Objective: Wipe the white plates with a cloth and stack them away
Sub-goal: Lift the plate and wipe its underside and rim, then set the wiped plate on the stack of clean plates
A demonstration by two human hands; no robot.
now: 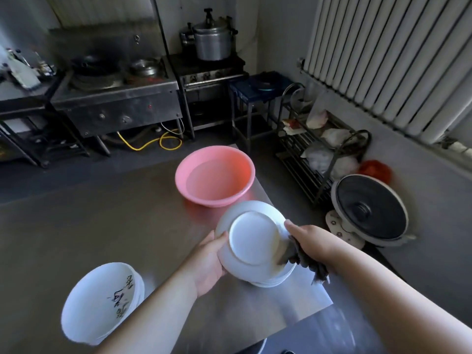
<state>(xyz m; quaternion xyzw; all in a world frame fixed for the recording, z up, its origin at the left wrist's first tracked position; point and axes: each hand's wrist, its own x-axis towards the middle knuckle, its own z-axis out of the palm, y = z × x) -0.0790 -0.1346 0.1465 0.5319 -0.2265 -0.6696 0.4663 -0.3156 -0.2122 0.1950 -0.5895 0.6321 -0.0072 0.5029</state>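
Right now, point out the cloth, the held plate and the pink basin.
cloth (314, 267): head view, dark hanging folds
held plate (251, 237): head view, its flat centre
pink basin (240, 167): head view, inner right wall

The left forearm (158, 307) and right forearm (383, 284) reach in from the bottom edge and converge. The left hand (208, 261) grips a plate (251, 238) by its left rim, thumb on top, fingers hidden beneath. The right hand (313, 241) bunches a cloth (306, 263) under its curled fingers against the plate's right rim; one fingertip lies straight on the rim just beyond the cloth
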